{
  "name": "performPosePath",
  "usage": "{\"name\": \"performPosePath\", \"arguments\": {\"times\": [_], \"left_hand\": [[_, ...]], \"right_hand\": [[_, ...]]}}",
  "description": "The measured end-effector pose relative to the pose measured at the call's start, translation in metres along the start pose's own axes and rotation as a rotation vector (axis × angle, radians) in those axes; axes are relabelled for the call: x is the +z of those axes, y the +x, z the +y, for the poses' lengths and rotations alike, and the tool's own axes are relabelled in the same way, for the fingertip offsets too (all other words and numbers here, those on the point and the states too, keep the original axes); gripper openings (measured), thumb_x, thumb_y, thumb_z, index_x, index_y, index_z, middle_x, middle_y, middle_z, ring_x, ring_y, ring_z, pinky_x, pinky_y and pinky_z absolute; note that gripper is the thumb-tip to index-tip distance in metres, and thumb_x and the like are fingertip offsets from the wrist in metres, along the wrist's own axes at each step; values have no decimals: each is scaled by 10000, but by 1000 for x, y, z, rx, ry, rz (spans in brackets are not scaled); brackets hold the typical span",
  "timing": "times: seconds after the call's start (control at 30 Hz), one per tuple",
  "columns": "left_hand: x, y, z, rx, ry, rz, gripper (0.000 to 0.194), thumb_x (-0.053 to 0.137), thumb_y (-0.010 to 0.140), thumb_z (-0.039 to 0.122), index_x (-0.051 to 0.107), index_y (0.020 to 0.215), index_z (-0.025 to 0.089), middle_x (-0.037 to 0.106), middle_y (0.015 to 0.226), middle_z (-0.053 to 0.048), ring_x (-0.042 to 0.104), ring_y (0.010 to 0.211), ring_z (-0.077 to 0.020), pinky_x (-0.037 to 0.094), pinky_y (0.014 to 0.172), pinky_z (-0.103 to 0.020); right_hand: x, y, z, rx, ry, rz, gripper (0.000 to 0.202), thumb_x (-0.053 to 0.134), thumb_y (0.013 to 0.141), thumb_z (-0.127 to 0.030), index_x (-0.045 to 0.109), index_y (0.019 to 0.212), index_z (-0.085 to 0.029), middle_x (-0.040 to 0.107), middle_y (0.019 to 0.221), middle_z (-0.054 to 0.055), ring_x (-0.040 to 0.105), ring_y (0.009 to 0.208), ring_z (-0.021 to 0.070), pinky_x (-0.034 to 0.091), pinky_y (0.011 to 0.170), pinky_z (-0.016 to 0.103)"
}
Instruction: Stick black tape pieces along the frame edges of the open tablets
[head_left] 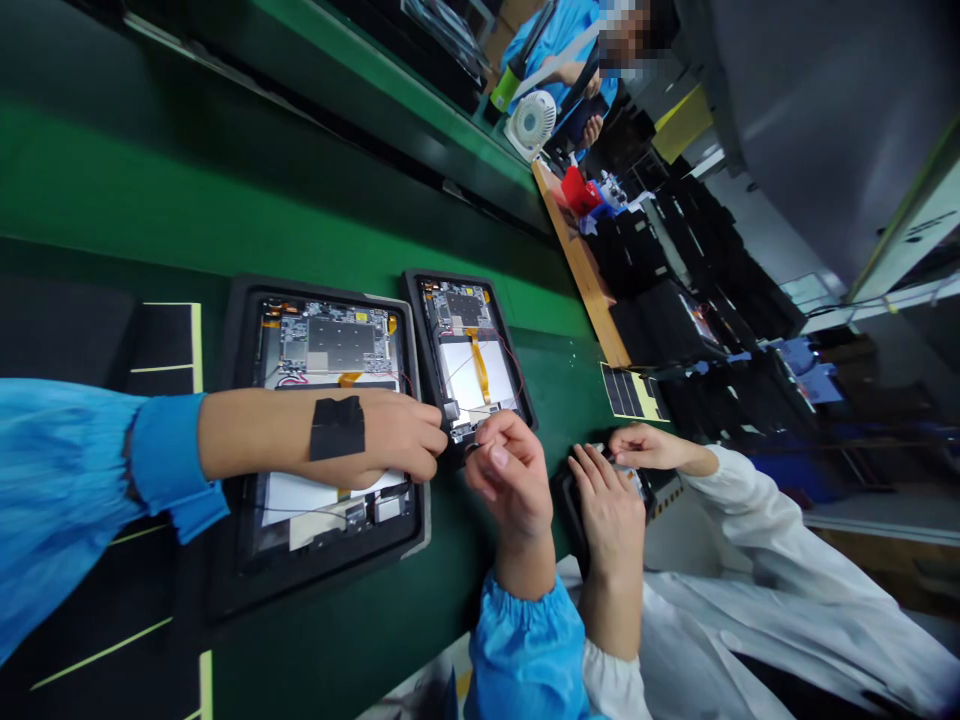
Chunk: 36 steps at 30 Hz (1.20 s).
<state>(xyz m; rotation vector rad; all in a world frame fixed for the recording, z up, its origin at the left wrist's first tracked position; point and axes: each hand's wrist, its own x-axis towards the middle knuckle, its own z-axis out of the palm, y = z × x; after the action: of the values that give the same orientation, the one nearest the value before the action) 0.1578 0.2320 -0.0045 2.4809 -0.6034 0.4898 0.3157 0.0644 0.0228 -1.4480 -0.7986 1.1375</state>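
My left hand point(382, 432), with a black patch point(337, 428) on its back, reaches across an opened tablet point(330, 345) in a black foam tray point(232, 400). Its fingers are bent together near the tray's right edge; what they hold, if anything, is hidden. My right hand point(514, 470) is raised just below a second opened tablet point(469, 365) in another black tray point(517, 385). Thumb and index finger pinch close together, with a small dark bit at the fingertips that I cannot make out. Orange ribbon cables and circuit boards show in both tablets.
Black sheets with yellow-green edges point(196, 350) lie at the left. On the right, a person in white has both hands point(611, 500) on another device. Across the green bench point(360, 240) are a white fan point(532, 122) and a person in blue.
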Motion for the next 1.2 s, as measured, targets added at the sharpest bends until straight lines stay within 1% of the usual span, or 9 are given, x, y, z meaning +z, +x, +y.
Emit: {"name": "performPosePath", "arguments": {"times": [0.13, 0.23, 0.4, 0.5, 0.6, 0.73, 0.87, 1.03, 1.2], "left_hand": [[1, 0, 0, 3, 0, 6, 273, 490, 726, -54, 568, 752, 207, 668, 867, -45, 569, 827, -224, 461, 728, -361], [4, -2, -4, 16, 6, 21, 275, 502, 712, -63, 552, 748, 205, 655, 862, -39, 552, 828, -217, 449, 736, -354], [10, -4, -16, 44, 2, 69, 255, 515, 785, -49, 550, 777, 204, 633, 823, -24, 532, 803, -197, 421, 713, -348], [9, -6, -21, 41, -3, 83, 258, 496, 798, -48, 530, 767, 205, 626, 801, -10, 537, 777, -176, 411, 683, -325], [3, -7, -25, 17, -15, 97, 279, 486, 794, -67, 545, 748, 201, 642, 791, -2, 545, 758, -163, 418, 647, -295], [-6, -9, -36, -55, -5, 86, 294, 496, 843, -49, 628, 752, 198, 673, 826, -25, 559, 767, -185, 434, 680, -300], [-15, -12, -51, -147, -50, 20, 329, 501, 768, -68, 687, 741, 203, 684, 822, -30, 563, 797, -203, 438, 725, -301], [-22, -13, -57, -182, -78, 64, 351, 487, 742, -70, 724, 753, 190, 690, 844, -42, 576, 874, -211, 458, 802, -295], [-25, -15, -58, -251, -64, 92, 353, 485, 744, -42, 751, 718, 189, 644, 866, -57, 548, 852, -206, 432, 774, -310]], "right_hand": [[-1, 1, 1, -105, 97, -44, 432, 839, 806, -622, 598, 842, -265, 324, 511, -119, 232, 384, 76, 162, 404, 241], [1, 1, 0, -131, 137, -53, 389, 851, 822, -548, 602, 837, -250, 314, 515, -129, 186, 384, 51, 154, 393, 228], [3, -1, -2, -109, 116, -34, 401, 837, 826, -584, 603, 832, -259, 322, 522, -115, 208, 398, 59, 142, 417, 250], [2, 0, -1, -78, 56, -41, 440, 824, 808, -639, 587, 835, -268, 328, 515, -116, 239, 399, 77, 166, 411, 252], [1, 2, -4, -12, -30, -84, 432, 803, 831, -658, 624, 887, -269, 409, 558, -87, 314, 441, 101, 224, 436, 263], [4, 8, -14, 100, -136, -227, 422, 891, 788, -579, 669, 889, -235, 469, 573, -82, 358, 473, 92, 263, 466, 251], [10, 18, -18, 152, -212, -290, 421, 904, 788, -530, 664, 901, -204, 446, 537, -115, 337, 443, 64, 231, 462, 226], [18, 31, -16, 88, -364, -211, 351, 828, 839, -488, 664, 934, -193, 433, 559, -112, 320, 494, 74, 224, 499, 231], [23, 43, -13, 7, -449, -188, 268, 755, 849, -430, 665, 930, -191, 435, 589, -103, 356, 527, 90, 257, 532, 245]]}}
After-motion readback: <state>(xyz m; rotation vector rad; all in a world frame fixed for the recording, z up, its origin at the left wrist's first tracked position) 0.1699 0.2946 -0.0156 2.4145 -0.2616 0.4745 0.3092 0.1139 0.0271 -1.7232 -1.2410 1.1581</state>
